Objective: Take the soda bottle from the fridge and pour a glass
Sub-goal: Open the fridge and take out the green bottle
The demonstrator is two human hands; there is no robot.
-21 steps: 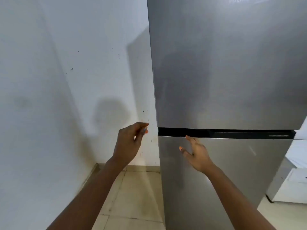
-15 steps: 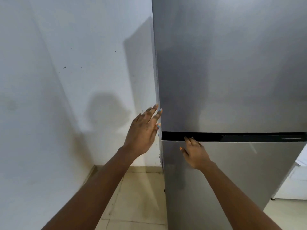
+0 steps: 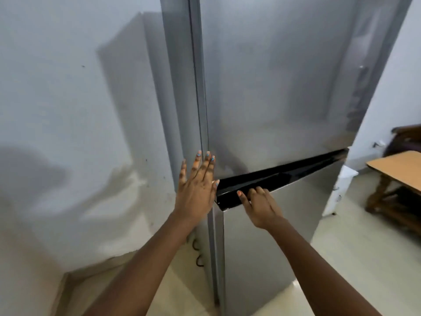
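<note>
A tall silver two-door fridge point(image 3: 284, 99) fills the view. Its lower door point(image 3: 273, 236) stands slightly ajar, its black top edge point(image 3: 284, 174) swung out from the body. My right hand point(image 3: 259, 206) grips that black top edge near its left corner, fingers curled over it. Flat against the fridge's left front corner lies my left hand point(image 3: 196, 190), fingers straight and spread, just below the upper door. No soda bottle or glass is in view; the fridge's inside is hidden.
A white wall point(image 3: 79, 133) stands close on the left of the fridge. A wooden table point(image 3: 398, 169) stands at the right, a dark chair behind it. A black cable point(image 3: 197, 252) hangs by the fridge's left side over the beige tiled floor.
My left hand rose and laid flat on the fridge's left corner. My right hand hooked over the lower door's top edge, and the door has swung out a little. The view turned right.
</note>
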